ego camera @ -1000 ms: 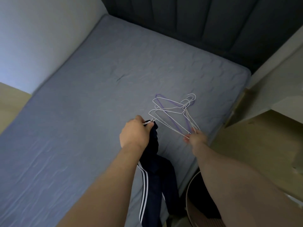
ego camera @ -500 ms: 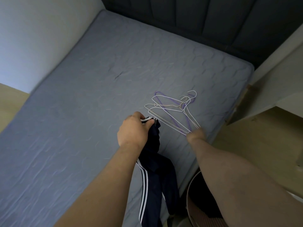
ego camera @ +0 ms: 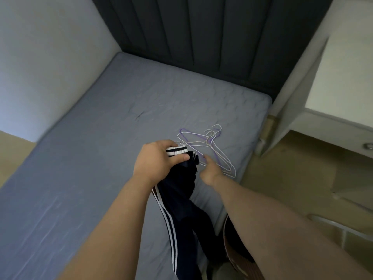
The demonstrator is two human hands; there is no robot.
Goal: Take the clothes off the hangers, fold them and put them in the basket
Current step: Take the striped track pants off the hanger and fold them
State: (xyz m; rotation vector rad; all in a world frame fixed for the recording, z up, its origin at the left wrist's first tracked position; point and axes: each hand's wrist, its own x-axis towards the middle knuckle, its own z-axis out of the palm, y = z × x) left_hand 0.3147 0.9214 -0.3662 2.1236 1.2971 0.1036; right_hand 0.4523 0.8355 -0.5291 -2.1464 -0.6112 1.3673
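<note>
A grey-blue bed (ego camera: 101,178) fills most of the view from the head camera, backed at its far end by a dark padded headboard (ego camera: 201,47) and bordered on the left by a pale wall (ego camera: 40,57). To the right of the bed a white cabinet (ego camera: 333,87) is seen standing on a light wooden floor (ego camera: 292,178). A dark navy garment (ego camera: 181,209), marked with white stripes down its side, is held up over the near right part of the mattress and is seen trailing down past the bed's edge toward the bottom of the picture. Just beside that edge, a brown woven basket (ego camera: 239,261) is partly hidden under the right forearm, and something dark is seen inside it, though what it is cannot be told. The left grip (ego camera: 157,160) is clenched around the top of the garment, its thumb pressed against the cloth just below a white-and-dark striped band (ego camera: 176,152) that is bunched between the fingers. The right grip (ego camera: 210,171) is held just beside the garment, one finger stretched toward it; whether anything is grasped cannot be told, since the other fingers are turned away from the camera. A small heap of white and purple wire hangers (ego camera: 210,146) is left lying flat on the mattress just beyond both grips, near the bed's right edge.
</note>
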